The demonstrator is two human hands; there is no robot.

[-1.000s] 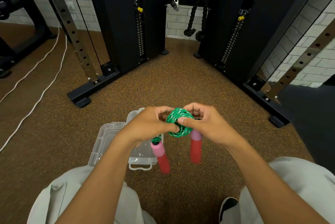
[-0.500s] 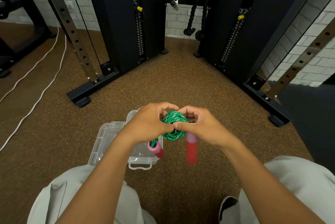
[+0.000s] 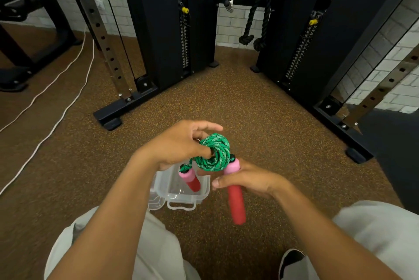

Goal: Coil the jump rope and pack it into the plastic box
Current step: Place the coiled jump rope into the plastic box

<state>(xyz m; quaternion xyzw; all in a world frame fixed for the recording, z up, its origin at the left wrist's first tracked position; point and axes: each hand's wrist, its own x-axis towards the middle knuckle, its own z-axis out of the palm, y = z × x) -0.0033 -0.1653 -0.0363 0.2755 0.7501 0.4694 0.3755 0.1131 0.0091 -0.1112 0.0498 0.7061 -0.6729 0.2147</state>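
The green braided jump rope (image 3: 215,152) is wound into a tight coil held above the floor. My left hand (image 3: 179,143) grips the coil, its thumb pushed into the middle. My right hand (image 3: 247,180) holds one pink-and-red handle (image 3: 235,198), which points down. The other pink-and-red handle (image 3: 190,179) dangles from the coil over the clear plastic box (image 3: 204,191). The box stands open on the floor beneath my hands, partly hidden by my left forearm, with its lid (image 3: 156,202) folded out to the left.
Black cable-machine towers (image 3: 167,30) and their base feet (image 3: 108,118) stand ahead on the speckled brown floor (image 3: 249,109). A right-hand frame foot (image 3: 356,155) juts out. White cords (image 3: 56,121) trail across the left floor. My knees and one shoe (image 3: 292,259) are below.
My right hand has left the coil and dropped onto the right handle. My left hand now holds the coil alone, and the left handle hangs over the box.
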